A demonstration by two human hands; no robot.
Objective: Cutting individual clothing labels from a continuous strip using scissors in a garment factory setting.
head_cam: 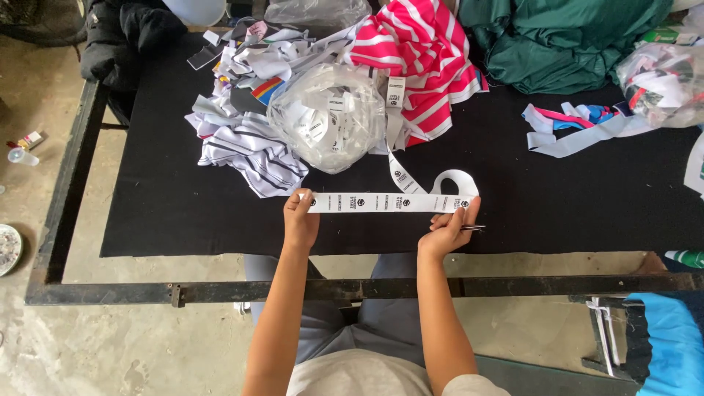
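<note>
The white label ribbon (385, 202) lies flat near the front edge of the black table (587, 220), stretched sideways. The left hand (301, 220) pinches one end. The right hand (447, 227) pinches the other end and holds small scissors (473, 228), closest to that end.

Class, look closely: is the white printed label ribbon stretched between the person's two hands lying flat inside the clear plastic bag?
No: the white printed label ribbon is held taut between the left hand and right hand over the black tabletop, in front of the clear plastic bag.
</note>
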